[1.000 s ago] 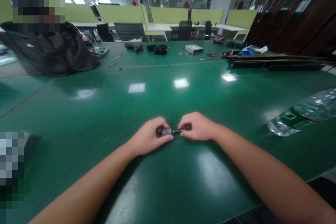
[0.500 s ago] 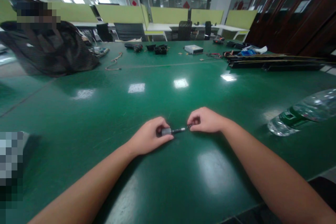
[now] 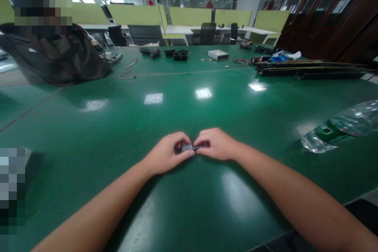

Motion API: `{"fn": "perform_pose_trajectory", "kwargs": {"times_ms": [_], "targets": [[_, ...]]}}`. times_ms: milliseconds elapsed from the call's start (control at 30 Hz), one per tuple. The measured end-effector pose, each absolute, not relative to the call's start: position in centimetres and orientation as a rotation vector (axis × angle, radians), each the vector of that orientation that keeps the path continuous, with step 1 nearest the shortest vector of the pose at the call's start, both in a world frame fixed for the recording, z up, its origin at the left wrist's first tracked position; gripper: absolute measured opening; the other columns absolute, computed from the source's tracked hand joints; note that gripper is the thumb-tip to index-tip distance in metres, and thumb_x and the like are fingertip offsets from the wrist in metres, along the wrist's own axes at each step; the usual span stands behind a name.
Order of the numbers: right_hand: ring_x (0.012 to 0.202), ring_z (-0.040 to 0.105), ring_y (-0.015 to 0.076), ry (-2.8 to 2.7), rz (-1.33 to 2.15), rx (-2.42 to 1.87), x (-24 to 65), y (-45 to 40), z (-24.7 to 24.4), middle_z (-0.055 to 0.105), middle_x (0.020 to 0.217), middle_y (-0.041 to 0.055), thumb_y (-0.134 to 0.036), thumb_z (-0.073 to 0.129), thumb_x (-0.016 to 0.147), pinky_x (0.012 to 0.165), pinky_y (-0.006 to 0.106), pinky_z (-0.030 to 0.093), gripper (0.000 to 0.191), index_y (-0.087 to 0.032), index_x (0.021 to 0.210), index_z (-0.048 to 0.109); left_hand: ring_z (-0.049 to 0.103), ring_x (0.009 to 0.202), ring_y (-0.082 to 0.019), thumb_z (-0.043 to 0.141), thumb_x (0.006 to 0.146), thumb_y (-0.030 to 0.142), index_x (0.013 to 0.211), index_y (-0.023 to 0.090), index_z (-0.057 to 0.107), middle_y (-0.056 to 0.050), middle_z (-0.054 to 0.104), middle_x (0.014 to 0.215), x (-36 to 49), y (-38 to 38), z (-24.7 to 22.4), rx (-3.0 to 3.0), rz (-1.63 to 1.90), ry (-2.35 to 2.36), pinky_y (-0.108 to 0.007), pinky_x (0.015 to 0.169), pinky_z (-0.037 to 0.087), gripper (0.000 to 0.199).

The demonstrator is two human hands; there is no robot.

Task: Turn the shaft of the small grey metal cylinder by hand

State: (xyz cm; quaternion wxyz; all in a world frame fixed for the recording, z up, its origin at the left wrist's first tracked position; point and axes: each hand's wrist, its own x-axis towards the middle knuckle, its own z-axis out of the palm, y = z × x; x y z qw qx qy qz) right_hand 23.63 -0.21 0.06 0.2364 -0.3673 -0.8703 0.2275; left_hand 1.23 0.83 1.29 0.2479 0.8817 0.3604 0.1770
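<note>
Low over the green table, my left hand is closed around a short, thick grey grip, which looks like the handle of a small screwdriver. A thin dark shaft comes out of it toward the right. My right hand is closed in a pinch around this shaft, with a small dark piece between its fingers, and its fingertips almost meet those of my left hand. The shaft's far end and most of the dark piece are hidden by my right fingers.
The green table spreads around my hands. A clear bottle with a green label lies at the right. Far back are a dark bag, a tan cable, a silver box and black strips. A blurred object sits at left.
My right hand has slid left along the shaft, from its tip to beside the grip, covering most of the shaft. My left hand stays in place, still holding the grip.
</note>
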Motion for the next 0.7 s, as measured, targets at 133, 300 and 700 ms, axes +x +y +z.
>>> {"fn": "perform_pose_trajectory", "kwargs": {"times_ms": [133, 300, 700], "targets": [[0.078, 0.060, 0.0139, -2.392, 0.606, -1.012, 23.82, -0.30, 0.09, 0.068, 0.088, 0.0035, -0.020, 0.068, 0.082, 0.071, 0.024, 0.042, 0.016, -0.018, 0.097, 0.074, 0.057, 0.071, -0.016, 0.065, 0.084, 0.041, 0.092, 0.019, 0.063, -0.002, 0.062, 0.080, 1.18, 0.90, 1.28, 2.393, 0.499, 0.988, -0.026, 0.063, 0.044, 0.023], [0.077, 0.060, 0.0138, -2.395, 0.589, -0.980, 23.75, -0.26, -0.02, 0.068, 0.087, 0.0032, -0.021, 0.068, 0.082, 0.071, 0.024, 0.042, 0.017, -0.018, 0.098, 0.073, 0.057, 0.071, -0.016, 0.066, 0.083, 0.042, 0.088, 0.018, 0.061, -0.002, 0.061, 0.079, 1.09, 1.02, 1.20, 2.398, 0.494, 0.991, -0.025, 0.063, 0.044, 0.025], [0.074, 0.059, 0.0131, -2.407, 0.602, -0.970, 23.99, -0.25, 0.35, 0.067, 0.084, 0.0031, -0.019, 0.068, 0.081, 0.068, 0.023, 0.041, 0.015, -0.017, 0.095, 0.074, 0.055, 0.070, -0.016, 0.064, 0.084, 0.044, 0.087, 0.018, 0.060, -0.001, 0.059, 0.077, 1.10, 1.00, 1.31, 2.414, 0.510, 0.971, -0.025, 0.062, 0.042, 0.026]]}}
